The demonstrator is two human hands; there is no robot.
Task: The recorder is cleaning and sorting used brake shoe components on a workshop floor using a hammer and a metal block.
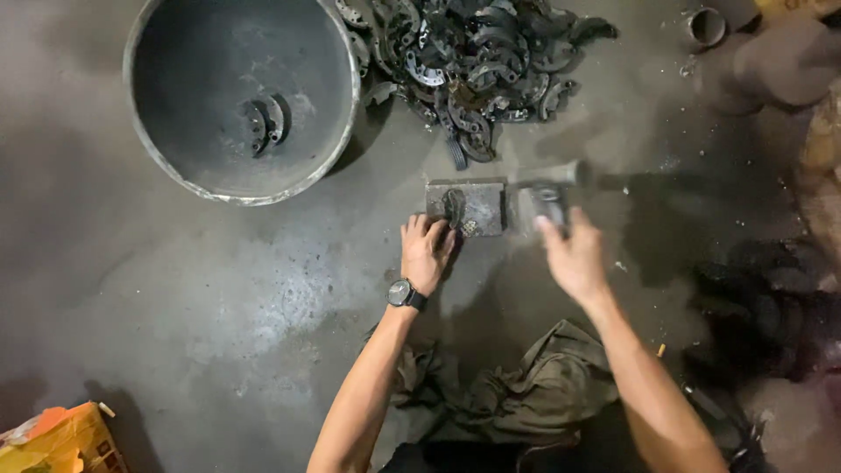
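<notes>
Brake shoe [454, 205], a small dark curved piece, lies on a flat grey metal block [466, 208] set on the concrete floor [219, 307], just below a heap of similar curved shoes [477, 66] piled at the floor's far edge. My left hand [427, 252] rests at the near edge of the block, fingers pressed down on the lower end of the shoe and pinning it against the plate; a dark wristwatch [405, 293] sits on that wrist. My right hand [574, 258] hangs just to the right of the block, curled around the handle of a hammer [550, 186] whose head and shaft are smeared by motion blur, so the exact angle of the tool cannot be told; the fingers are closed tight on the handle. A large round metal basin [241, 96] stands near the far-left corner of the floor, well apart from the block, with two curved shoes [265, 123] lying inside it. A short metal pipe [705, 26] stands near the far-right corner. A crumpled olive-green cloth [526, 390] lies between my forearms at the near edge. An orange cardboard box [57, 442] shows at the near-left corner.
</notes>
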